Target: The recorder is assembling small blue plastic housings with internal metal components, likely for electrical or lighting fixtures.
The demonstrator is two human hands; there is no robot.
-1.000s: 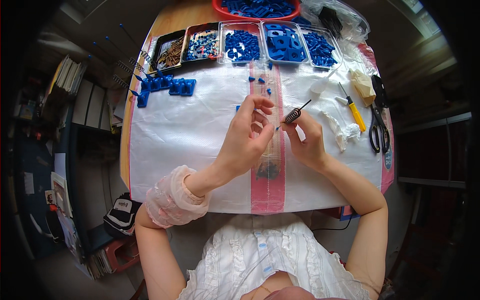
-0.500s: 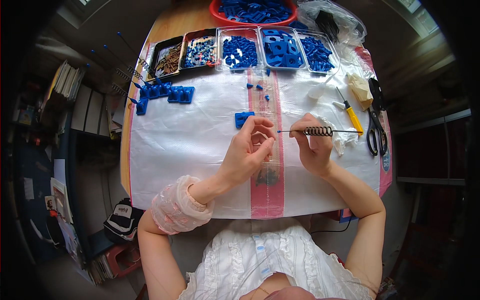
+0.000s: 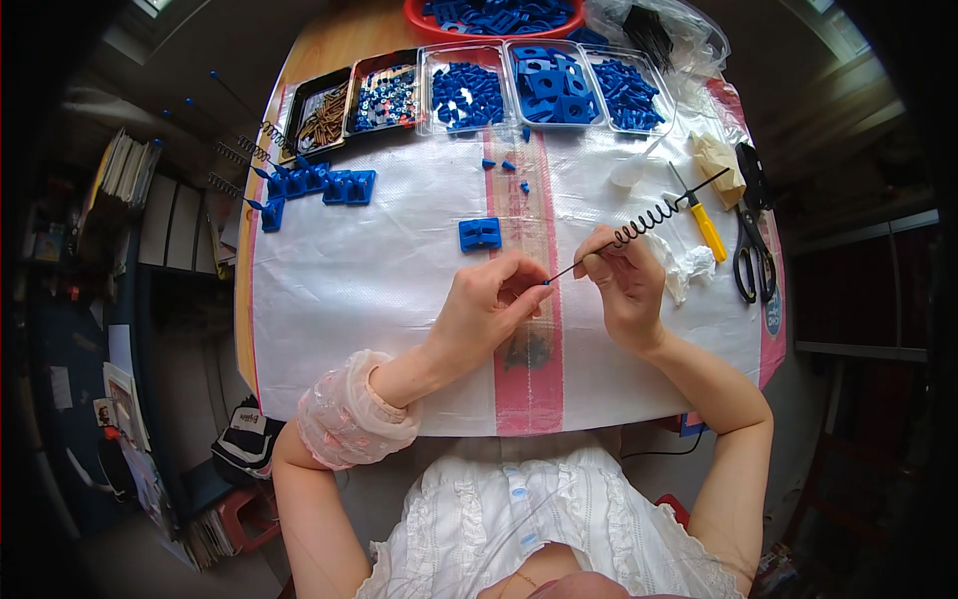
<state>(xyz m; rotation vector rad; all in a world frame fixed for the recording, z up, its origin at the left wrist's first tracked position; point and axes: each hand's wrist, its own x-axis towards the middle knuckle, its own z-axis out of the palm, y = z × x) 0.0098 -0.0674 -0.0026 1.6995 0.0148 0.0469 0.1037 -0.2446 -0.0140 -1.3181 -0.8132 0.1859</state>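
Observation:
Between thumb and fingers, my right hand (image 3: 626,284) grips a thin black rod with a spring-like coil (image 3: 649,222), which slants down to the left. Its lower end carries a small blue tip (image 3: 547,283). My left hand (image 3: 494,299) pinches at that tip, and its fingers hide whatever else lies between them. Just beyond the left hand, a blue plastic base (image 3: 480,235) rests on the white sheet. Several small blue plastic pieces (image 3: 508,166) are scattered farther back.
Along the back stand trays of screws (image 3: 324,118), nuts (image 3: 387,98) and blue parts (image 3: 546,85), before a red basin (image 3: 414,14). Assembled blue bases with coiled rods (image 3: 299,183) sit at left. At right lie a yellow-handled screwdriver (image 3: 709,232), black scissors (image 3: 755,262) and crumpled tissue (image 3: 689,268).
The coiled rod has tilted from level to slanting, its coil end raised to the right. My left fingers have closed in on the blue tip. The view has shifted slightly.

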